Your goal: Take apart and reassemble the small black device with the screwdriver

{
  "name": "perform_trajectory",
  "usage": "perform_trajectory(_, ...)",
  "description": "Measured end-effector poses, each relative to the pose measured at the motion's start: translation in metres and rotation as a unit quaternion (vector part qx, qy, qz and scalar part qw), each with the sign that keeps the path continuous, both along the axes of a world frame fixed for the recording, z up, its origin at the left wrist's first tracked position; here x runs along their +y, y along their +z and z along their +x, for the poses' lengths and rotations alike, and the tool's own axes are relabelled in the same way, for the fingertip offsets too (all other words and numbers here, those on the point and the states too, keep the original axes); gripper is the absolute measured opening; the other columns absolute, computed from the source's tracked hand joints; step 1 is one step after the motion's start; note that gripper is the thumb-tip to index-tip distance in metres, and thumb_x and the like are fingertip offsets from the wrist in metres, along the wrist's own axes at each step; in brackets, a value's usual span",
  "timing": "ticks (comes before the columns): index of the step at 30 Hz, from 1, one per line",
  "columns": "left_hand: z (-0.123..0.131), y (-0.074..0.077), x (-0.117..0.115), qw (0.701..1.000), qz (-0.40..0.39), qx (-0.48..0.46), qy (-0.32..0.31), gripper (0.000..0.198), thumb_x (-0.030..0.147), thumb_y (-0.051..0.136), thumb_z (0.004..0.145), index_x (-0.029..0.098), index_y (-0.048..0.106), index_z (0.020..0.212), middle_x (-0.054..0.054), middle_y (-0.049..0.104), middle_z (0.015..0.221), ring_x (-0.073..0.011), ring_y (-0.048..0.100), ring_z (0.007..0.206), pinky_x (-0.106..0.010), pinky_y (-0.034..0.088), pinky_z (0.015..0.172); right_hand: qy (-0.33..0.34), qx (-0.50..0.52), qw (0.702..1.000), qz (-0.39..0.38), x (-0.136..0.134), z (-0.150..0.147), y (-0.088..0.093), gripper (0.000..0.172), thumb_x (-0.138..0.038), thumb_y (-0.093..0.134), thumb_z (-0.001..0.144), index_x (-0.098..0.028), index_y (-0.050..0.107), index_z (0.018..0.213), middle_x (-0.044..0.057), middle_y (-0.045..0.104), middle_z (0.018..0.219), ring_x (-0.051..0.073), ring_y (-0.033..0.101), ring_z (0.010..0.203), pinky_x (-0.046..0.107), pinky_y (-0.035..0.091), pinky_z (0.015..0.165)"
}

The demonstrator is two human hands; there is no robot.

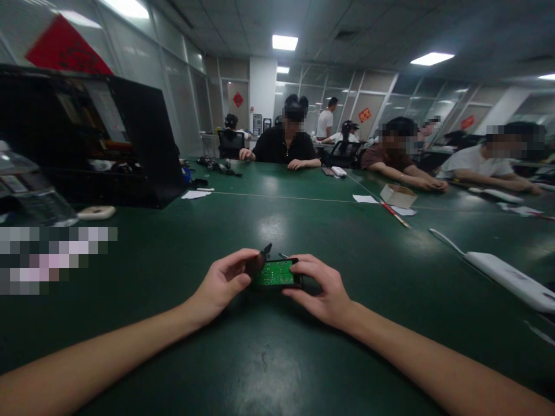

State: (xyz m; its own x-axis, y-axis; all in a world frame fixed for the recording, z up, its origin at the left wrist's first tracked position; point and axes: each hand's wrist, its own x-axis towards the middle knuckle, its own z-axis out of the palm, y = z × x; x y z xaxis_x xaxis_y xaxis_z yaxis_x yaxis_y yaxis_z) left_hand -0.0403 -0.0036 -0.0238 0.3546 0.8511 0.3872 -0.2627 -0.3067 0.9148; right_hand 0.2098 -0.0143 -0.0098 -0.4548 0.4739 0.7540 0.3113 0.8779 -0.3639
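Observation:
A small black plastic case (297,281) lies on the green table in front of me, with a green circuit board (277,273) showing inside it. My right hand (323,289) grips the right end of the case, thumb at the near side and fingers on the far side. My left hand (228,283) pinches a dark cover piece (261,258), tilted up at the left end of the board. Whether the cover still touches the case, I cannot tell. Behind the case, the tip of a thin metal tool (283,255) shows beside my right fingers.
A large black open box (147,144) and a clear water bottle (32,185) stand at left. A white power strip (511,280) lies at right. Further back are a small carton (398,196), a red stick (395,215) and paper (365,199). Several people sit across the table.

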Motion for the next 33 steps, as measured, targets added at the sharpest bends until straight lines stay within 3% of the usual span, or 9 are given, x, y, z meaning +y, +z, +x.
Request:
perform_trajectory(4,0.002,0.003,-0.002,0.997,0.064,0.042,-0.001,0.039,0.040,0.076,0.079,0.025,0.069,0.115,-0.006,0.064,0.113,-0.0220,0.059,0.106,-0.029,0.045,0.092,0.008,0.000,1.000,0.004,-0.001,0.000,0.000,0.045,-0.020,0.078,0.078,-0.022,0.055,0.117,0.012,0.065,0.113,0.024,0.065,0.106,0.036,0.054,0.091)
perform_trajectory(13,0.005,0.010,-0.009,0.982,0.123,0.134,0.046,0.035,0.030,0.077,0.078,0.025,0.069,0.111,-0.007,0.061,0.114,-0.0253,0.058,0.109,-0.035,0.043,0.095,0.022,0.000,1.000,0.004,-0.002,-0.001,0.001,0.045,-0.018,0.075,0.079,-0.022,0.054,0.119,0.011,0.066,0.112,0.022,0.065,0.106,0.035,0.053,0.092)
perform_trajectory(18,0.009,0.015,-0.014,0.984,0.088,0.140,0.067,0.036,0.032,0.077,0.076,0.022,0.070,0.110,-0.009,0.067,0.112,-0.0286,0.059,0.110,-0.038,0.043,0.096,0.013,0.009,1.000,-0.019,-0.001,-0.002,0.000,0.041,-0.021,0.075,0.079,-0.023,0.055,0.115,0.010,0.067,0.110,0.023,0.066,0.105,0.037,0.054,0.092)
perform_trajectory(23,0.012,0.015,-0.021,0.987,0.013,0.134,0.092,0.040,0.033,0.078,0.074,0.023,0.072,0.112,-0.008,0.070,0.113,-0.0292,0.061,0.106,-0.037,0.046,0.092,0.004,0.004,0.999,-0.033,-0.002,0.000,-0.004,0.048,-0.026,0.077,0.078,-0.024,0.051,0.119,0.009,0.067,0.111,0.023,0.066,0.105,0.036,0.055,0.091)
perform_trajectory(33,0.015,0.019,-0.025,0.989,0.013,0.108,0.099,0.042,0.030,0.081,0.071,0.021,0.073,0.111,-0.009,0.069,0.117,-0.0286,0.061,0.111,-0.038,0.047,0.095,0.001,0.015,0.999,-0.048,-0.003,0.000,-0.010,0.054,-0.028,0.079,0.077,-0.025,0.048,0.122,0.010,0.066,0.112,0.023,0.067,0.105,0.036,0.058,0.089)
